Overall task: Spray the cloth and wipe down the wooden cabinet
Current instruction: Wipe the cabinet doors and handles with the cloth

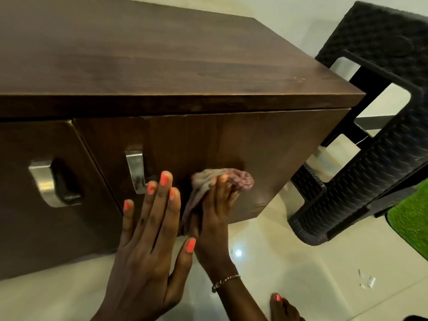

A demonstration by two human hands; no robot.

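Note:
The dark wooden cabinet (176, 66) fills the upper left of the head view, its front doors facing me. My right hand (215, 218) grips a crumpled pinkish-grey cloth (231, 179) and presses it against the right door, to the right of a metal handle (135, 167). My left hand (148, 232) lies flat on the same door with its fingers spread, just left of the cloth and below that handle. No spray bottle is in view.
A second metal handle (46, 181) sits on the left door. A black woven-pattern plastic chair (375, 144) stands close to the cabinet's right side. A green grass-like mat (412, 218) lies at the right edge. My foot (281, 306) rests on the glossy tiled floor (301, 262).

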